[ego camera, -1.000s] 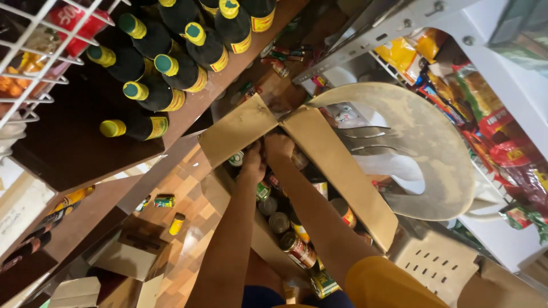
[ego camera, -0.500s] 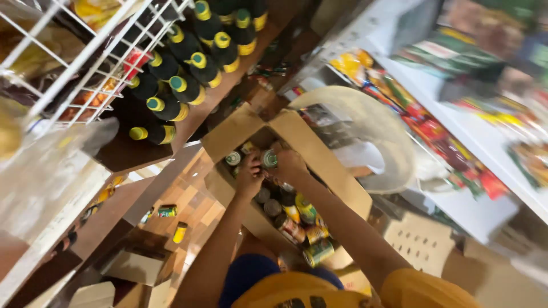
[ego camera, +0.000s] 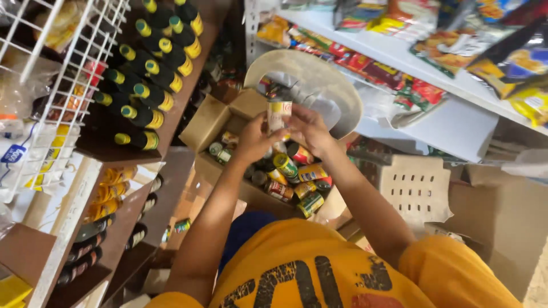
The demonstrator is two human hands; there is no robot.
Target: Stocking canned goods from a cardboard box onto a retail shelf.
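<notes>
Both my hands hold one small bottle (ego camera: pixel 279 113) with a pale label, raised above an open cardboard box (ego camera: pixel 208 122). My left hand (ego camera: pixel 253 138) grips its lower left side and my right hand (ego camera: pixel 309 129) wraps its right side. Inside the box lie several small bottles and cans (ego camera: pixel 294 174) with green, yellow and red lids and labels. My forearms reach out from orange sleeves at the bottom of the view.
A dark wooden shelf (ego camera: pixel 188 80) at left carries rows of dark bottles with green caps and yellow labels (ego camera: pixel 154 94). A white wire rack (ego camera: pixel 68 68) hangs at upper left. White shelves (ego camera: pixel 451 117) with snack packets run along the right. A round fan (ego camera: pixel 319 80) and perforated crate (ego camera: pixel 414 185) stand beyond the box.
My hands were down in the box among the bottles; now they have come up together holding one bottle. The view has tilted toward the right-hand shelves.
</notes>
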